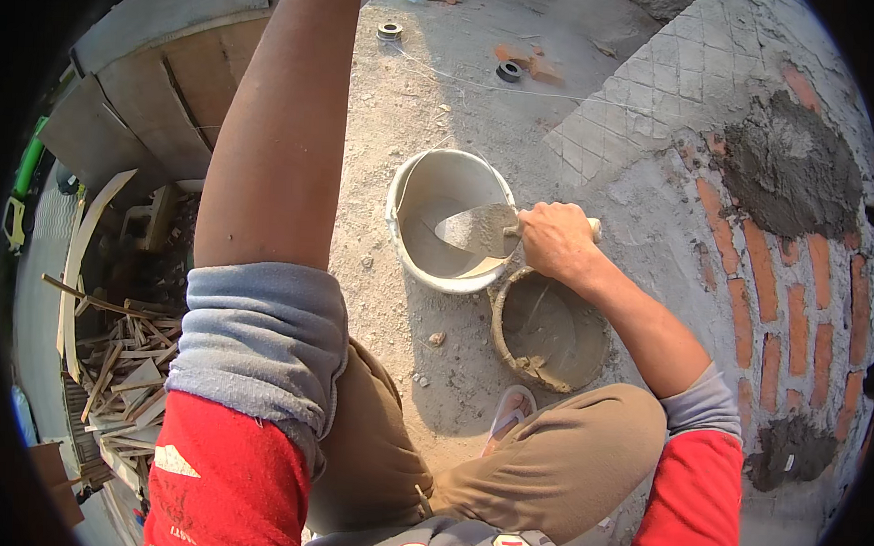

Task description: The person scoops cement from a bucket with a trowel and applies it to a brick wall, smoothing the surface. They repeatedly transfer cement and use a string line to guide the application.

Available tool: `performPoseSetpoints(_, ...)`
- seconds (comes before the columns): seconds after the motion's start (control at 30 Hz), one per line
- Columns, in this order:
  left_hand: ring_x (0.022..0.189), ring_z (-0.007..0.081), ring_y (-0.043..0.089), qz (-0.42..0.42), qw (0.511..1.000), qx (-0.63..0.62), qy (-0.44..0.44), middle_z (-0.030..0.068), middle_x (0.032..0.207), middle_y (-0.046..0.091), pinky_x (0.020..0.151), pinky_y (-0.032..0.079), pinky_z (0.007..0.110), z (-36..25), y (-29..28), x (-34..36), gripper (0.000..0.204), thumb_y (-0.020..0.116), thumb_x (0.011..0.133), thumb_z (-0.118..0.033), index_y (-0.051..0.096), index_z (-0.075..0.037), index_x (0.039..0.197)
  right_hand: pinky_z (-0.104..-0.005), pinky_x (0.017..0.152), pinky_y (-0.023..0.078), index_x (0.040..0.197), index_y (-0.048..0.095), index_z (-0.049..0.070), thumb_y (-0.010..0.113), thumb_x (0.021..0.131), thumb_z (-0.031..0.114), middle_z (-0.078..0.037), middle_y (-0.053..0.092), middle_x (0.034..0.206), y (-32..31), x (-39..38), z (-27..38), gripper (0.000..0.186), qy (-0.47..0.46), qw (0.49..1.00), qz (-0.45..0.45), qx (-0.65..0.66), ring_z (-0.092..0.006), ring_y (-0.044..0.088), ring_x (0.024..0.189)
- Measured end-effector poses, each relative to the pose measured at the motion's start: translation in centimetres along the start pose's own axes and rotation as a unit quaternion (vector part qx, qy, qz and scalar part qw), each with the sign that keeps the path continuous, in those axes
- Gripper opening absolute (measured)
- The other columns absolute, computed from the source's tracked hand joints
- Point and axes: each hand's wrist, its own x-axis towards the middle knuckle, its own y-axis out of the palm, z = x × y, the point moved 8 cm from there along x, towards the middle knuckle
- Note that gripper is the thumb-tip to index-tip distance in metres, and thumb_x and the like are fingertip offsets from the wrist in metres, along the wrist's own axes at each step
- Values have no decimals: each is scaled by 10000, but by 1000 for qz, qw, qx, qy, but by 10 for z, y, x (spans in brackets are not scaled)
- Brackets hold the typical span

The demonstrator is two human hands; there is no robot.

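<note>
My right hand (pixel 557 239) is closed round the handle of a trowel. The metal trowel blade (pixel 482 228) reaches over the rim into a white bucket (pixel 440 172), which has grey, wet-looking contents low inside and a thin wire handle. Just below my right hand stands a round, mortar-crusted tub (pixel 498 338) with grey mortar (pixel 556 320) in it. My left arm (pixel 278 142) stretches far forward past the top edge, so my left hand is out of sight.
On the right rises a brick wall (pixel 764 275) with grey mortar patches (pixel 797 165). Scrap wood (pixel 130 373) is piled at the left beside upright boards (pixel 140 104). Wire spools (pixel 508 71) and broken bricks (pixel 545 71) lie ahead. My sandalled foot (pixel 512 410) is near the tub.
</note>
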Motion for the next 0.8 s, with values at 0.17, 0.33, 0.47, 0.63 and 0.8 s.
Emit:
performPoseSetpoints(0.17,1330,333,606,99,963,242,-60,224,1380,648,1145,461,491,141,53,-33,1005,756,745,-797,591,-126,1475,-466,721,569,885,790,94,669,892,169,-98,770,876,2,41,43,143,-37,994,-15,-106,-265,766,864)
performPoseSetpoints(0.33,1278,400,622,297,805,353,-374,290,1340,646,1043,524,532,311,110,-171,1040,803,701,-738,640,52,1357,-520,763,554,958,820,95,704,883,199,-87,779,920,1,34,55,173,-49,985,37,-158,-293,760,903)
performPoseSetpoints(0.47,750,193,702,285,826,298,-384,88,845,713,604,606,354,333,129,-192,400,813,752,-354,744,-45,998,-515,770,554,958,821,98,705,881,195,-92,780,933,0,28,40,170,-11,989,39,-142,-284,758,911)
performPoseSetpoints(0.63,910,353,737,258,908,278,-179,208,934,749,806,582,426,263,160,-92,368,721,706,-225,717,-37,1022,-534,795,566,1013,821,109,694,908,206,-97,768,983,-10,23,0,191,75,993,-7,-90,-297,749,942)
performPoseSetpoints(0.8,1062,412,704,191,910,364,-48,218,1087,746,905,562,466,168,149,-34,397,717,718,-190,714,-65,1095,-444,776,578,982,799,48,684,908,187,-156,736,1011,-49,19,-45,195,186,970,-137,-78,-298,742,963)
